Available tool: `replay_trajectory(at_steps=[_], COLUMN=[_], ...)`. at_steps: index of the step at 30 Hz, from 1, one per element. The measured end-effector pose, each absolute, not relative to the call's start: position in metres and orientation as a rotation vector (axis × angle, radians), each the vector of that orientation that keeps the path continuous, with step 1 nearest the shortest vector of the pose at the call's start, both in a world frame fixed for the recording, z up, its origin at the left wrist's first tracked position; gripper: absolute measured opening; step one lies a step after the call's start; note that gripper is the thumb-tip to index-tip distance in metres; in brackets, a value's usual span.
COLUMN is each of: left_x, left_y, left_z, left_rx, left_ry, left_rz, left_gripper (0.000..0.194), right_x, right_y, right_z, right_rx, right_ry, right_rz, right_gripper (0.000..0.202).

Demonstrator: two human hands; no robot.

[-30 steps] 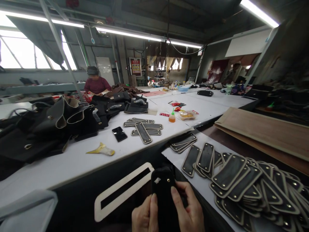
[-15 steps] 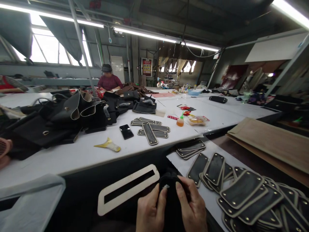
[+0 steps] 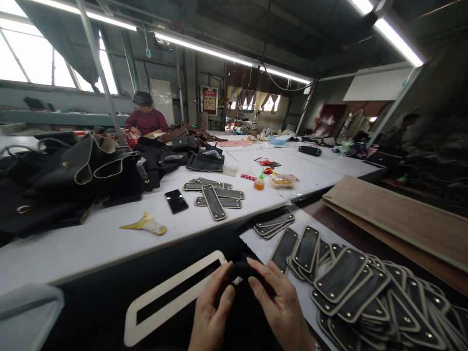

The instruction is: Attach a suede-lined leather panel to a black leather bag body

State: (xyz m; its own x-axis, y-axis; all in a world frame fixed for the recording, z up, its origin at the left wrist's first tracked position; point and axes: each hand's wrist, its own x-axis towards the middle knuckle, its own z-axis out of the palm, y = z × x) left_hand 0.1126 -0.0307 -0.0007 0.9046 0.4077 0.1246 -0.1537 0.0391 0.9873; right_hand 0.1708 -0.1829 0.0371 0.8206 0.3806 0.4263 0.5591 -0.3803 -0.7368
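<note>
From the head camera, two hands meet low at the centre: the left hand [image 3: 210,314] and right hand [image 3: 281,307] pinch one black leather piece [image 3: 239,273] between their fingertips, just right of one cream slotted template [image 3: 171,297]. On the white table [image 3: 91,243] lie four long riveted strips [image 3: 214,195], one phone [image 3: 176,201] and one orange glue bottle [image 3: 259,181]. One seated person [image 3: 145,117] works beyond.

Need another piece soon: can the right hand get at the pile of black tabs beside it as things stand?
Probably yes, once it lets go. The right hand is busy pinching the black piece together with the left hand, but the pile of black tabs lies uncovered just to its right.
</note>
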Motion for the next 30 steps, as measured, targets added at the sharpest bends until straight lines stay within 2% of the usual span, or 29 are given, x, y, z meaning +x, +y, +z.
replay_trajectory(at_steps=[6, 11, 13, 17, 20, 30], left_x=[0.139, 0.132, 0.129, 0.128, 0.129, 0.132], left_y=[-0.037, -0.036, -0.037, -0.040, -0.043, -0.048], left_z=[-0.015, -0.004, 0.001, 0.003, -0.002, -0.013], left_rx=[0.937, 0.823, 0.799, 0.839, 0.857, 0.892], left_ry=[0.123, 0.104, 0.096, 0.122, 0.125, 0.143], left_rz=[0.232, 0.063, 0.061, 0.102, 0.108, 0.194], left_gripper=[0.068, 0.060, 0.060, 0.063, 0.061, 0.060], right_x=[0.179, 0.179, 0.170, 0.143, 0.126, 0.120], right_y=[-0.194, -0.202, -0.202, -0.196, -0.188, -0.175], right_z=[0.037, 0.036, 0.029, 0.001, -0.018, -0.023], right_rx=[-1.915, -1.703, -1.723, -1.917, -1.884, -1.716], right_ry=[-0.642, -0.431, -0.415, -0.553, -0.458, -0.204], right_rz=[0.034, 0.192, 0.131, -0.256, -0.447, -0.287], right_gripper=[0.029, 0.040, 0.038, 0.038, 0.037, 0.026])
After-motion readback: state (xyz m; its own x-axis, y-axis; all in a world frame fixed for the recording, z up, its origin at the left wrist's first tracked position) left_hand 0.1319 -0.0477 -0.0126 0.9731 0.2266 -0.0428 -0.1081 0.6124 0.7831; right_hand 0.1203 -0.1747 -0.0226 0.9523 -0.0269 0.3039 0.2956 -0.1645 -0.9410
